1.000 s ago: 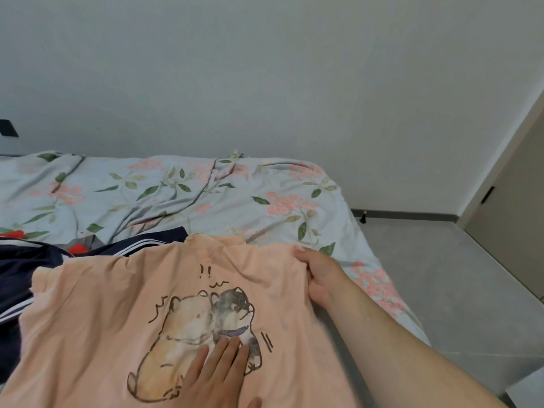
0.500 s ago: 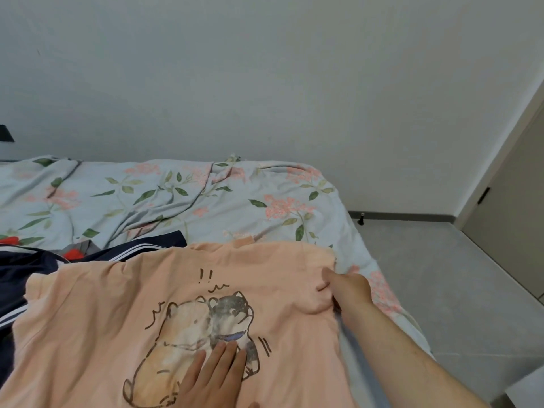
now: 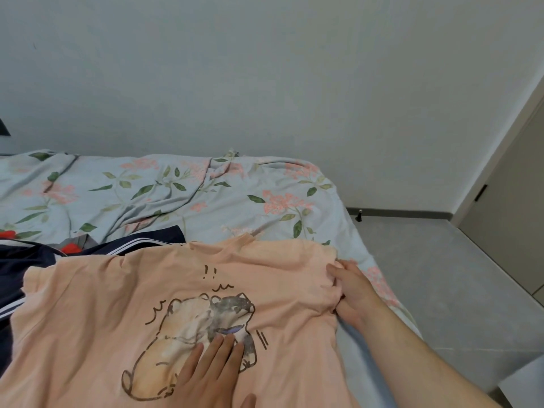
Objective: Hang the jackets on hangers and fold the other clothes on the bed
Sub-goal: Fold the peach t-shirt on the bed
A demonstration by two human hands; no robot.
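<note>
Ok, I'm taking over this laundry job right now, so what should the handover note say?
The left hand lies flat, pressing the peach T-shirt on its cartoon print.
The right hand grips the shirt's bunched sleeve edge.
The shirt lies spread print-up on the floral bed, overlapping a navy white-striped garment.
Done: shirt laid out.
Left: fold it, then deal with the navy garment (I cannot tell whether it is a jacket). No hanger is in view.

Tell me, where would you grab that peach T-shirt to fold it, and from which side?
Probably the sleeve edge on the right, approached from that side, where the right hand pinches bunched fabric. The peach T-shirt lies flat, print up, collar toward the wall, so that loose outer edge should lift easily while the left hand presses flat on the print.
</note>
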